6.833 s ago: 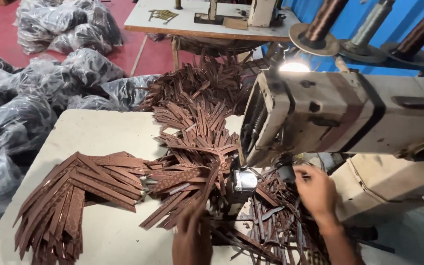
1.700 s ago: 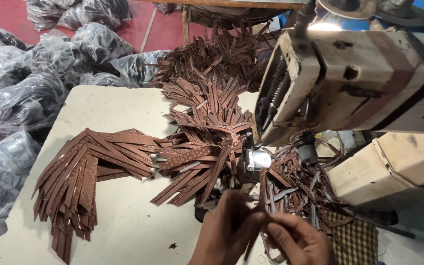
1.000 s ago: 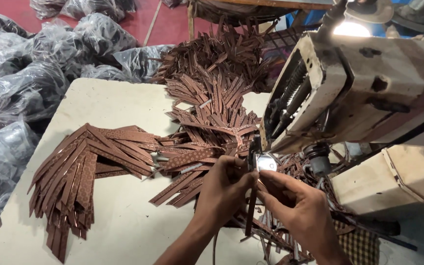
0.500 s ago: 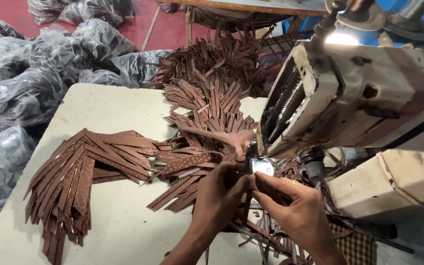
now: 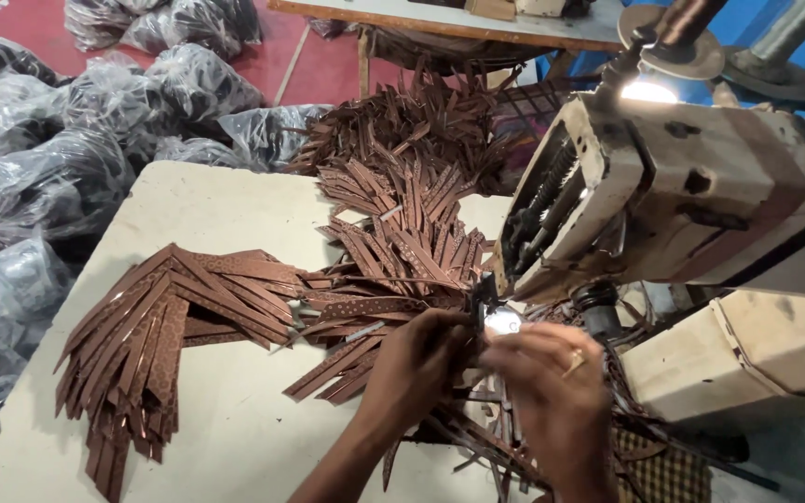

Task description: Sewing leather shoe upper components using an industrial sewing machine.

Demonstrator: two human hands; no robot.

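Note:
My left hand (image 5: 416,363) and my right hand (image 5: 552,391) are close together at the needle area (image 5: 491,312) of a worn cream sewing machine (image 5: 691,186). Both pinch a thin brown leather strap (image 5: 505,424) that runs down from the presser foot toward me. A fanned pile of brown straps (image 5: 170,326) lies on the left of the cream table (image 5: 207,205). A second pile of patterned straps (image 5: 402,242) spreads just behind my hands.
Several clear plastic bags (image 5: 76,158) filled with dark goods lie on the red floor to the left. More straps (image 5: 421,121) are heaped beyond the table's far edge. A lamp (image 5: 645,90) glows above the machine head. A checked cloth (image 5: 663,470) lies at lower right.
Both hands came up from the table's front edge with the strap and now hold it at the presser foot. The view has shifted a little.

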